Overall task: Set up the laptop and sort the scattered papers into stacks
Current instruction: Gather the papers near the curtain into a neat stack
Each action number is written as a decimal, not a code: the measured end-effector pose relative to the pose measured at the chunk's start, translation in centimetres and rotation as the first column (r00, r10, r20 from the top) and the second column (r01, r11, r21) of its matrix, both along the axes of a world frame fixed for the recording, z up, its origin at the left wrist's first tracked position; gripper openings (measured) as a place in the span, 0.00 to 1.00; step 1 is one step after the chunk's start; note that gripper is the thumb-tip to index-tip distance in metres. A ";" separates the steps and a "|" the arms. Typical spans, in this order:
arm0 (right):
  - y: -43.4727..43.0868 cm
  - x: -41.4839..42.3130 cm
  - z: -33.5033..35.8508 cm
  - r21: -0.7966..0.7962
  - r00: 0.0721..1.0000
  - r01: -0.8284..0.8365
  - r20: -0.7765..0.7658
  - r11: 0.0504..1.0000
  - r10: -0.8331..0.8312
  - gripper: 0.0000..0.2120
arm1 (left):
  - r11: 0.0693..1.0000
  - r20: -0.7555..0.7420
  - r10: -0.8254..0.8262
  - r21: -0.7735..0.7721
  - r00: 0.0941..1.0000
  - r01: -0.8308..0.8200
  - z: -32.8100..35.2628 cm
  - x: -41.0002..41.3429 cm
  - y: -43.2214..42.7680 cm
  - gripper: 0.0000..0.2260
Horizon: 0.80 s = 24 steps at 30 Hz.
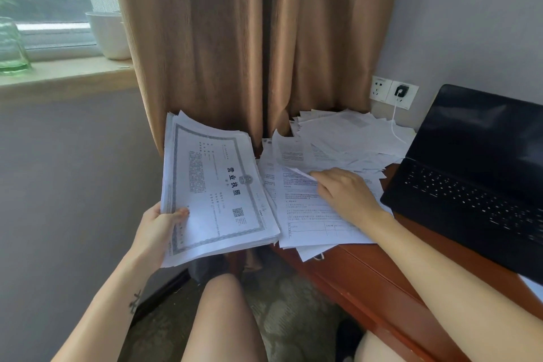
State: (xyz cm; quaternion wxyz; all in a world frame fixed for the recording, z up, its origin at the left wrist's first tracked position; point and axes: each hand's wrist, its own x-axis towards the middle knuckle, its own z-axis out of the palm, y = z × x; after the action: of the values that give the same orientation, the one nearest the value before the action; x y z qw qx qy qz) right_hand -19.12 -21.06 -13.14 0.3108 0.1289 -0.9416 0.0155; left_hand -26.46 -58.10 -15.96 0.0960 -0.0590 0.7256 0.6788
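My left hand [163, 228] grips the near corner of a thick stack of papers [214, 185], held in the air left of the desk; its top sheet is a bordered certificate. My right hand [343, 194] rests on the scattered papers [338, 141] on the desk, its fingertips pinching the edge of one lifted sheet [291, 153]. A printed form [308, 220] lies under that hand. The black laptop [476, 167] stands open on the desk to the right, with a dark screen.
The reddish wooden desk [367, 273] runs along the right. A white cable [395, 123] leads from a wall socket [401, 91] across the papers. Brown curtains [249, 38] hang behind. A white bowl [110, 34] and green glass [11, 47] sit on the windowsill.
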 end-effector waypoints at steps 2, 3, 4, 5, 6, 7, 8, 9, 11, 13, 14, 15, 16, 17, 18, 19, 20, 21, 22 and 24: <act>0.2 1.4 -0.3 0.017 0.999 -0.040 0.027 0.999 0.039 0.15 | 1.000 -0.003 -0.009 0.002 1.000 0.009 0.0 0.2 0.2 0.08; 0.4 2.2 -0.5 0.027 0.997 -0.049 0.055 0.998 0.048 0.15 | 1.000 -0.005 -0.011 0.002 1.000 0.011 0.0 0.3 0.2 0.07; 0.7 2.9 -0.9 0.027 0.995 -0.051 0.082 0.998 0.049 0.14 | 1.000 -0.006 -0.015 0.002 1.000 0.015 0.1 0.3 0.3 0.07; 0.8 3.7 -1.3 0.010 0.992 -0.045 0.123 0.999 0.043 0.14 | 1.000 -0.004 -0.019 0.004 1.000 0.019 0.1 0.4 0.3 0.07; 0.8 4.5 -1.8 -0.015 0.985 -0.038 0.169 0.999 0.040 0.14 | 1.000 -0.002 -0.020 0.006 1.000 0.020 0.0 0.4 0.3 0.07; 0.8 5.0 -2.1 -0.036 0.976 -0.029 0.215 0.999 0.036 0.14 | 1.000 -0.002 -0.019 0.008 1.000 0.019 0.0 0.3 0.2 0.07; 0.7 5.5 -2.5 -0.051 0.967 -0.020 0.253 0.999 0.032 0.14 | 1.000 0.000 -0.018 0.007 1.000 0.018 -0.1 0.4 0.2 0.07; 0.6 5.8 -2.8 -0.057 0.959 -0.010 0.282 0.998 0.026 0.14 | 1.000 0.002 -0.015 0.007 1.000 0.015 -0.1 0.4 0.2 0.07; 0.2 6.3 -2.9 -0.067 0.936 0.025 0.353 0.997 0.000 0.18 | 1.000 0.000 -0.013 0.007 1.000 0.013 -0.1 0.5 0.2 0.08; -0.4 6.7 -2.6 -0.106 0.889 0.093 0.457 0.990 -0.035 0.25 | 1.000 0.002 -0.011 0.003 1.000 0.011 -0.2 0.6 0.1 0.08; -0.6 6.9 -2.4 -0.115 0.865 0.119 0.499 0.986 -0.046 0.27 | 1.000 -0.001 -0.011 0.003 1.000 0.011 -0.2 0.6 0.0 0.08; -0.8 7.0 -2.3 -0.112 0.850 0.127 0.525 0.986 -0.050 0.29 | 1.000 -0.003 -0.010 0.002 1.000 0.010 -0.2 0.6 -0.1 0.08; -0.9 7.1 -2.1 -0.103 0.845 0.124 0.532 0.987 -0.050 0.31 | 1.000 -0.004 -0.010 0.001 1.000 0.010 -0.3 0.7 -0.1 0.09; -1.0 7.0 -2.0 -0.093 0.846 0.118 0.531 0.989 -0.051 0.31 | 1.000 -0.005 -0.008 0.002 1.000 0.008 -0.3 0.7 -0.1 0.09; -0.9 6.9 -1.9 -0.081 0.846 0.115 0.530 0.990 -0.055 0.32 | 1.000 -0.007 -0.007 0.004 1.000 0.007 -0.3 0.8 -0.1 0.08; -0.8 6.8 -1.7 -0.067 0.846 0.113 0.530 0.991 -0.061 0.32 | 1.000 -0.008 -0.007 0.004 1.000 0.007 -0.3 0.8 -0.1 0.08; -0.7 6.7 -1.7 -0.048 0.847 0.108 0.528 0.993 -0.066 0.32 | 1.000 -0.008 -0.008 0.003 1.000 0.008 -0.3 0.9 0.0 0.08; -0.6 6.7 -1.8 -0.028 0.851 0.102 0.520 0.994 -0.073 0.32 | 1.000 -0.008 -0.006 0.002 1.000 0.006 -0.3 0.9 0.0 0.08; -0.5 6.7 -1.7 -0.006 0.865 0.088 0.497 0.996 -0.073 0.32 | 1.000 -0.008 -0.006 0.002 1.000 0.006 -0.3 0.9 -0.1 0.08; -0.5 6.9 -1.6 0.035 0.929 0.020 0.368 0.999 -0.032 0.32 | 1.000 -0.008 -0.001 0.003 1.000 0.001 -0.4 0.9 -0.1 0.08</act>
State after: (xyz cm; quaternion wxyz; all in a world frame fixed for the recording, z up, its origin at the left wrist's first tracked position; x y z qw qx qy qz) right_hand -12.23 -21.57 -14.78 0.1268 0.1158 -0.9849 0.0210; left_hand -25.55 -58.23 -16.38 0.0937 -0.0558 0.7249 0.6802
